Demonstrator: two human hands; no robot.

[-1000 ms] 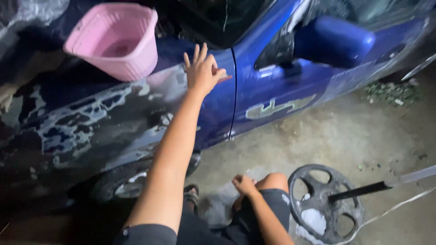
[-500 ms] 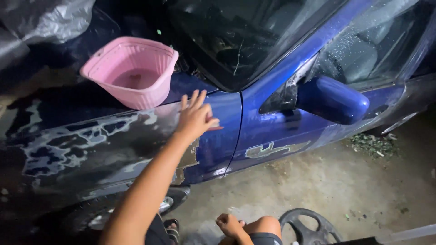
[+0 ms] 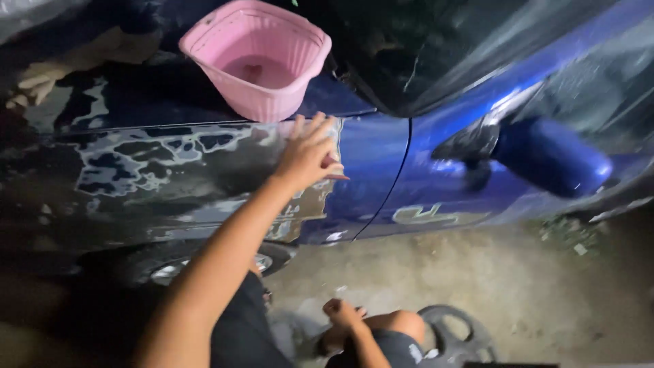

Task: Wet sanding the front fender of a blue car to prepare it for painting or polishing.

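My left hand [image 3: 308,155] lies flat on the wet fender of a dark blue car [image 3: 371,170], fingers spread, holding nothing. It sits just below a pink plastic basket [image 3: 257,58] that stands on the hood with water in it. The door seam runs a little to the right of this hand. Low in view, my right hand [image 3: 340,317] is loosely curled beside my bent knee [image 3: 402,322], with nothing visible in it.
Soapy streaks cover the fender [image 3: 143,160] to the left. A blue side mirror [image 3: 552,158] juts out at right. The front tyre [image 3: 170,267] is below my arm. A dark metal wheel rim [image 3: 456,337] lies on the concrete ground.
My left hand has slid along the fender away from the door seam, ending under the basket. The view has moved closer to the car. My right hand has dropped off my knee.
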